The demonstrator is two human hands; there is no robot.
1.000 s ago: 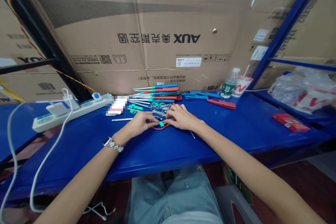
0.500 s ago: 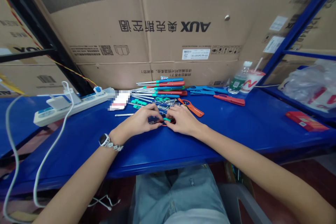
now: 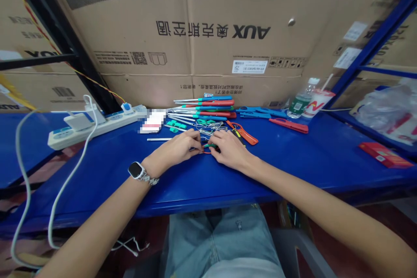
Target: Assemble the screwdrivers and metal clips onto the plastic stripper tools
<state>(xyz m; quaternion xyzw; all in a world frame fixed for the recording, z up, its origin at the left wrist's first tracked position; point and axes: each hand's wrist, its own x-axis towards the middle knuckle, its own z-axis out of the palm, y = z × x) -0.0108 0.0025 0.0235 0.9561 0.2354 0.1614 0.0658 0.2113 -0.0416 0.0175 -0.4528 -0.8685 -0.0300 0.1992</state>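
Observation:
Both hands meet over the middle of the blue table (image 3: 208, 182). My left hand (image 3: 186, 145), with a watch on its wrist, is closed in a pinch; what sits between its fingertips is too small to name. My right hand (image 3: 228, 150) is closed on a small green and red piece (image 3: 210, 145), partly hidden by the fingers. Just beyond the hands lie thin metal parts (image 3: 211, 126), green plastic pieces (image 3: 177, 126) and a stack of screwdrivers (image 3: 211, 108) with red, blue and green handles. An orange cutter (image 3: 244, 132) lies beside my right hand.
A white power strip (image 3: 97, 128) with cables and a blurred phone (image 3: 153, 121) are at the left. Blue tools (image 3: 260, 112), a red tool (image 3: 289, 125), a bottle (image 3: 299, 102), a cup (image 3: 317, 103) and a red box (image 3: 384, 154) stand or lie rightward. A large carton (image 3: 208, 52) rises behind.
The view has shifted slightly, so the background sits further right. My left fingers have closed in, and the dark piece seen between them earlier is now hidden.

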